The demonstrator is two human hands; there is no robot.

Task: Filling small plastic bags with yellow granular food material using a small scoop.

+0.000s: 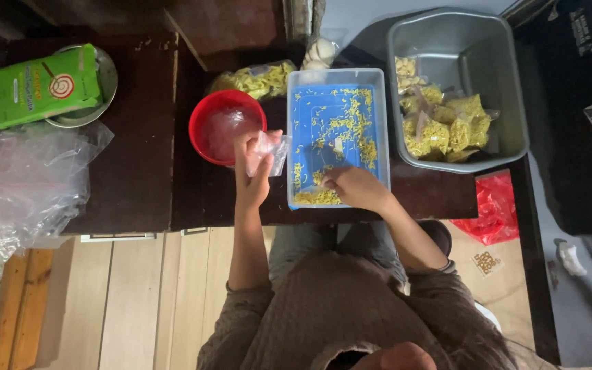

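Note:
My left hand (251, 171) holds a small clear plastic bag (272, 149) up beside the left wall of a blue tray (296, 130). Yellow snack pieces (347, 120) lie scattered in the tray. My right hand (354, 186) rests inside the tray's near end, fingers curled over a heap of the yellow pieces (316, 197). Just left of the bag stands a red bowl (224, 123) with a clear plastic liner.
A grey tub (508, 89) at the right holds several filled bags of yellow snack (440, 127). Another filled bag (255, 79) lies behind the bowl. A green box (46, 85) sits on a metal dish, clear plastic bags (25, 185) at left, a red bag (495, 209) at right.

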